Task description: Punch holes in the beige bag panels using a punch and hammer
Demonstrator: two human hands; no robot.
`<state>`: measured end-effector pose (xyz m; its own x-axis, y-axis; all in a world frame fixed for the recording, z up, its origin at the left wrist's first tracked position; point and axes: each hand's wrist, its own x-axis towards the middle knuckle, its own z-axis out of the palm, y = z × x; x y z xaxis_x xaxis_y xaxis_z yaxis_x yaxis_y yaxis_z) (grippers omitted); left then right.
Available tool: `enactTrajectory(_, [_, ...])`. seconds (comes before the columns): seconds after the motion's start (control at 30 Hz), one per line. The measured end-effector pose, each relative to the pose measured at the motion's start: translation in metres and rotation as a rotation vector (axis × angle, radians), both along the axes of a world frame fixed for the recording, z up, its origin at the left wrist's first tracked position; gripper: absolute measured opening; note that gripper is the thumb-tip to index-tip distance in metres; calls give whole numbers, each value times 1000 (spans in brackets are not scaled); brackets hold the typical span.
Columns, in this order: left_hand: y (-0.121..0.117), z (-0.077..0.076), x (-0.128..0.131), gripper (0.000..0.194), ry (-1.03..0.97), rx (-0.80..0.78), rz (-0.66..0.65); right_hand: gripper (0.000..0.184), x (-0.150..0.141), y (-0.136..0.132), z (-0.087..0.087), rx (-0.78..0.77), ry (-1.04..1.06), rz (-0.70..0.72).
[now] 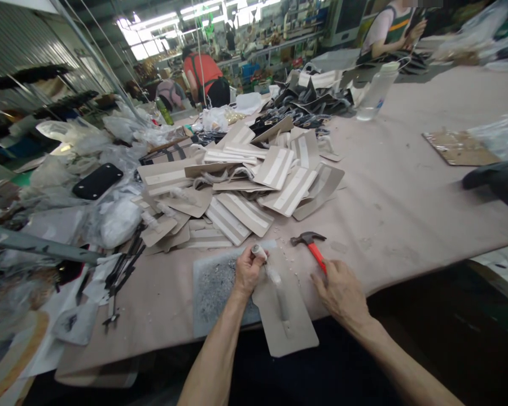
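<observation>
My left hand (248, 272) is closed around a small white cylindrical piece (259, 252) with a round end. It is over the upper edge of a beige-grey panel (300, 324) that has a handle wrapped in clear plastic (283, 299). The panel's lower end reaches past the table's front edge. Partly under it lies a scuffed grey pad (214, 296) strewn with dark marks and bits. My right hand (342, 290) grips the red handle of a claw hammer (311, 241), whose dark head is at the table surface, right of the panel.
A heap of similar panels (241, 217) with white strips lies beyond my hands, dark pieces (305, 101) behind it. Plastic bags (118, 220) and metal tools (122, 270) are at left. A clear bottle (376, 93) stands farther back; cardboard (459, 148) lies at right. Other people are in the background.
</observation>
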<state>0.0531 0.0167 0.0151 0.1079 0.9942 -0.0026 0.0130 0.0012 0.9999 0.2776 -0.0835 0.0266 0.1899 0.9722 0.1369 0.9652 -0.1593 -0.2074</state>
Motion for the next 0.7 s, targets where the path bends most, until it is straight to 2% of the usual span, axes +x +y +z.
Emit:
enactTrajectory(0.07, [0,2,0,28,24,7,-8,31,13,-2,-5,-113,-78,-24])
enactTrajectory(0.13, [-1,3,0,27,36,10,-14,25,20,-1,-7,-212,-59,-38])
enactTrajectory(0.27, [-1,0,1,24,61,30,-19,12,28,9,-5,-352,209,-99])
enactTrajectory(0.33, [-2,-4,3,25,68,44,-14,6,28,16,-1,-427,501,-148])
enactTrajectory(0.43, [-3,-10,5,27,86,72,-1,7,24,22,3,-554,1169,-266])
enactTrajectory(0.5, [-4,-12,5,25,127,103,-4,10,18,24,8,-570,1447,-340])
enactTrajectory(0.53, [-5,-12,5,24,154,122,-10,13,15,25,12,-562,1497,-369])
enactTrajectory(0.6, [-5,-11,4,19,213,162,-33,20,9,25,26,-498,1468,-372])
enactTrajectory(0.7, [-6,-8,2,18,291,202,-57,32,1,24,60,-297,1248,-162])
